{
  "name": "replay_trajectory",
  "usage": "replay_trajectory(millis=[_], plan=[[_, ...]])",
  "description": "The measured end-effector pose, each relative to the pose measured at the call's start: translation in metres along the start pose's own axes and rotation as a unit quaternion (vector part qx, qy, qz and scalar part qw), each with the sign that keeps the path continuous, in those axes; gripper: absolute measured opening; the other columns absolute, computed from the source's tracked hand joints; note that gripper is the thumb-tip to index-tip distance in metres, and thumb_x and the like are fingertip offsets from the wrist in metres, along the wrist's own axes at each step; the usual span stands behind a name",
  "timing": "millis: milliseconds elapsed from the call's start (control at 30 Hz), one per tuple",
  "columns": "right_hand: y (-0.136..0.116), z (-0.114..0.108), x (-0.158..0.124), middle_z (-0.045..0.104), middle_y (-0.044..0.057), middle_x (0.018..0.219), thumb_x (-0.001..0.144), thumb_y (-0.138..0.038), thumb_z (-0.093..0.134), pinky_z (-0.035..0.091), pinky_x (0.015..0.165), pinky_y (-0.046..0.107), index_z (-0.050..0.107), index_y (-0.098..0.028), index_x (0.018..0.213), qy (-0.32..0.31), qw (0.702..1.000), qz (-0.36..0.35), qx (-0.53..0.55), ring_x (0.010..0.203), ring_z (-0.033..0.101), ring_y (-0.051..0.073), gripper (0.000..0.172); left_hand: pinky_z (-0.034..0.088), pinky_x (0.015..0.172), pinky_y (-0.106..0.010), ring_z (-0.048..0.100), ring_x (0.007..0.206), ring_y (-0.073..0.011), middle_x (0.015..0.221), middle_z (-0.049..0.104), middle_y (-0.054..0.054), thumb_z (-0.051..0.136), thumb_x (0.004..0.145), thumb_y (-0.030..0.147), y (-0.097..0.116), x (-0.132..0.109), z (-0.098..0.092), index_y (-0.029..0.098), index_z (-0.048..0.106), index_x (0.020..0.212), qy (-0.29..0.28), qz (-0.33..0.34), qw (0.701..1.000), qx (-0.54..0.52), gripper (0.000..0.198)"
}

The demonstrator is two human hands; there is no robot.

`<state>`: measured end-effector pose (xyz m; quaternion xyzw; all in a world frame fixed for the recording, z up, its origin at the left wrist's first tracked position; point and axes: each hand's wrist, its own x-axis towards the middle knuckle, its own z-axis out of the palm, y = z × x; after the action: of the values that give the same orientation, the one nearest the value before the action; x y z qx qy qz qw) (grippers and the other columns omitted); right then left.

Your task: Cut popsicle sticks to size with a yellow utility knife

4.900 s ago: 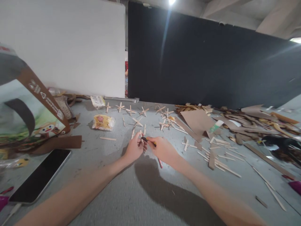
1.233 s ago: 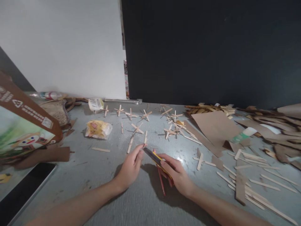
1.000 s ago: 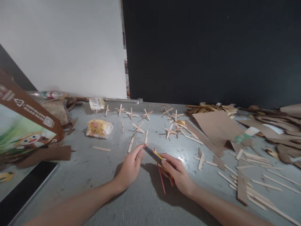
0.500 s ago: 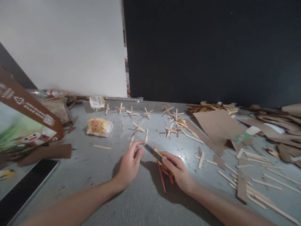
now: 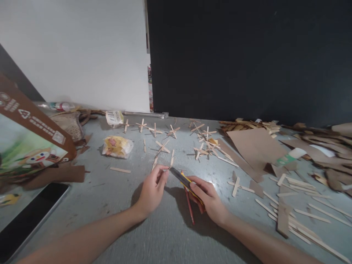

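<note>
My right hand point(image 5: 207, 196) grips a black-and-yellow utility knife point(image 5: 183, 178), its front end angled up and left to my left fingertips. My left hand point(image 5: 152, 187) is closed in a pinch at that end; whatever lies between the fingertips is too small and hidden to make out. Just beyond the fingertips are two wooden craft sticks point(image 5: 172, 157). A red pencil point(image 5: 190, 209) lies below the knife, beside my right hand. Part of a reddish-brown thing shows under the right palm. Crossed craft sticks point(image 5: 162, 146) lie farther back.
Several crossed-stick pieces point(image 5: 154, 130) line the back. Loose craft sticks point(image 5: 310, 216) and cardboard point(image 5: 251, 148) spread at right, with a glue stick point(image 5: 291, 156). At left are a phone point(image 5: 33, 220), a brown printed bag point(image 5: 35, 128) and a yellow-printed packet point(image 5: 117, 146). Panels stand behind.
The view has shifted very slightly. Both hands and the knife keep almost the same pose, with the knife's front end still at the left fingertips.
</note>
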<state>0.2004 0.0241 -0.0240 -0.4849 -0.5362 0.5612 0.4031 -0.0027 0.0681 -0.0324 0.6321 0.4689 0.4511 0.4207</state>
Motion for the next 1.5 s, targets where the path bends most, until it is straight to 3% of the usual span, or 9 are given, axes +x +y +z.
replay_trajectory(millis=[533,867,1500], plan=[[0.0036,0.001,0.0001,0.041,-0.007,0.058,0.092,-0.071,0.056,0.027,0.035,0.022,0.07,-0.018,0.118,0.007,1.0,0.006,0.014,0.043,0.031,0.009,0.061,0.04,0.064,-0.025,0.054,0.068,-0.0155,0.072,0.056,0.001,0.048,0.102,0.05,-0.0041,0.0006,-0.0017,0.019,0.066,0.103,0.007,0.028,0.999,0.029,0.036],[0.002,0.0013,0.0003,0.041,-0.006,0.057,0.088,-0.076,0.059,0.028,0.034,0.021,0.072,-0.018,0.109,0.007,1.0,0.0,0.028,0.042,0.031,0.009,0.063,0.041,0.057,-0.024,0.052,0.059,-0.0128,0.073,0.058,0.001,0.05,0.1,0.05,-0.0041,0.0008,0.0,0.018,0.065,0.105,0.018,0.007,1.0,0.007,0.035],[0.0023,-0.0006,0.0009,0.041,-0.008,0.055,0.088,-0.073,0.061,0.028,0.035,0.021,0.07,-0.018,0.11,0.001,0.999,0.002,0.045,0.039,0.031,0.008,0.06,0.042,0.057,-0.025,0.053,0.058,-0.0134,0.07,0.057,0.001,0.048,0.1,0.049,-0.0019,0.0006,-0.0008,0.016,0.068,0.105,0.04,0.031,0.998,0.04,0.039]])
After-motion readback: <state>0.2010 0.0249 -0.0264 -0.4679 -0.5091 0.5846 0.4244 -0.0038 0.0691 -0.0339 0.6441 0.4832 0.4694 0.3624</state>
